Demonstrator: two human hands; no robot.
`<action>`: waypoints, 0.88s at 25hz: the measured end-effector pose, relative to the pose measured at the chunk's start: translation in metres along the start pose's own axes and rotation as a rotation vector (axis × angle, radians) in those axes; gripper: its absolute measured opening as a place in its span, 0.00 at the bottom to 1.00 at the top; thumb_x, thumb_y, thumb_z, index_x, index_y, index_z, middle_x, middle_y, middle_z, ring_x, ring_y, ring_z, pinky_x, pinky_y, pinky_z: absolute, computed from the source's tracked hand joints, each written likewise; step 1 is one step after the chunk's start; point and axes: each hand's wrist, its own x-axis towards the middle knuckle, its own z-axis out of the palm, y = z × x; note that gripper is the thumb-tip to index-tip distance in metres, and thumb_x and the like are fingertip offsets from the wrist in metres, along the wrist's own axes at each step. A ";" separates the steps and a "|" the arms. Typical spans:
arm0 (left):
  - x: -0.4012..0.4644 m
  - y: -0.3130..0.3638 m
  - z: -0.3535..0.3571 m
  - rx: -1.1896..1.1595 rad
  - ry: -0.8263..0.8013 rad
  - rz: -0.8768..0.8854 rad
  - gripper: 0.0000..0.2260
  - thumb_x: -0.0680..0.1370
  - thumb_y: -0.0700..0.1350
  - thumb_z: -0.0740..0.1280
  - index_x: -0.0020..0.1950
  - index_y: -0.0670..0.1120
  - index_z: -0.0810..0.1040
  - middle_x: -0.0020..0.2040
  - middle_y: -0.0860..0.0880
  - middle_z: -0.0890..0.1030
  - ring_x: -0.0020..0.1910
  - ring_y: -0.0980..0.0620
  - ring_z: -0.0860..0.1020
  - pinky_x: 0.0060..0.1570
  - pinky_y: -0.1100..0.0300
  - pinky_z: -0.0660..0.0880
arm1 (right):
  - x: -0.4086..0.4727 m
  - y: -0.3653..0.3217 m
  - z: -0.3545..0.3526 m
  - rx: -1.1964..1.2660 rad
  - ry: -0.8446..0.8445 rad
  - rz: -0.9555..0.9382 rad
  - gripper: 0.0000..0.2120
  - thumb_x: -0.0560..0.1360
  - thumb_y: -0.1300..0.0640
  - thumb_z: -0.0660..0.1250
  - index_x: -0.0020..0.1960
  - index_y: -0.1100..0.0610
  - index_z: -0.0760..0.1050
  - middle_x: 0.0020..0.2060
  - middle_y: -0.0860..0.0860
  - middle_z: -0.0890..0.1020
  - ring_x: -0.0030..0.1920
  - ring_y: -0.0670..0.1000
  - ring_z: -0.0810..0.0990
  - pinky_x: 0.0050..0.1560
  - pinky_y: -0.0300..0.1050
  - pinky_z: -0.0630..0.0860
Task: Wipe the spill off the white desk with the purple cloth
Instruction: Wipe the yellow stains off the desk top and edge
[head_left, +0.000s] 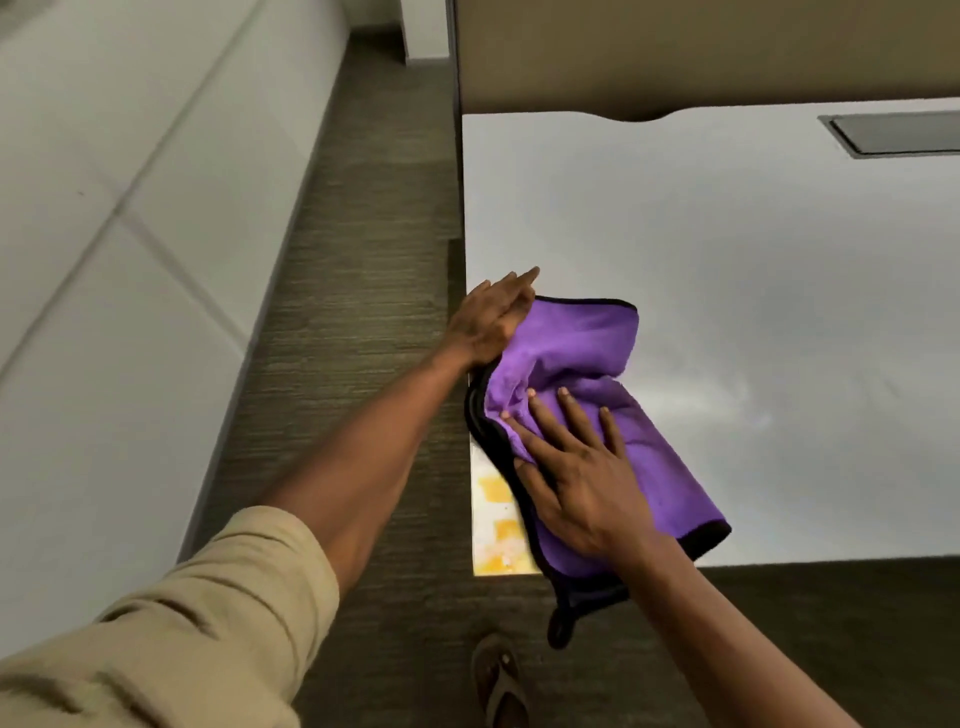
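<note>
Right grip (576, 467), flat-palmed and clasping nothing, presses the soft, limp purple cloth (587, 353) onto the tabletop (727, 260) corner beside the yellow spill (498, 514); left grip (493, 317) steadies its bunched edge, fingers extended.

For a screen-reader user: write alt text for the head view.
Two bare hands work a purple cloth at the near left corner of a white desk: the right hand presses it flat, the left hand rests at its far edge. Yellow spill shows beside the cloth.
</note>
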 end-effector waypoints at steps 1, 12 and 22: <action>0.001 -0.003 0.001 0.017 0.004 0.017 0.29 0.81 0.58 0.46 0.81 0.50 0.60 0.80 0.45 0.64 0.81 0.49 0.58 0.79 0.49 0.51 | -0.005 0.003 -0.001 -0.015 -0.017 -0.056 0.27 0.82 0.38 0.47 0.81 0.34 0.54 0.82 0.41 0.58 0.83 0.54 0.52 0.79 0.66 0.52; 0.000 -0.003 -0.005 -0.015 -0.011 0.058 0.21 0.86 0.50 0.57 0.79 0.48 0.66 0.80 0.49 0.64 0.81 0.53 0.58 0.79 0.51 0.52 | -0.010 0.006 -0.008 -0.059 -0.073 -0.193 0.26 0.84 0.39 0.48 0.81 0.33 0.49 0.83 0.39 0.55 0.84 0.52 0.49 0.80 0.62 0.50; 0.011 0.004 -0.029 -0.253 -0.170 -0.115 0.26 0.84 0.60 0.58 0.80 0.51 0.65 0.80 0.53 0.64 0.79 0.55 0.61 0.79 0.55 0.54 | 0.055 0.004 -0.018 -0.025 -0.052 -0.034 0.24 0.85 0.38 0.47 0.81 0.34 0.53 0.83 0.41 0.56 0.84 0.52 0.50 0.81 0.60 0.46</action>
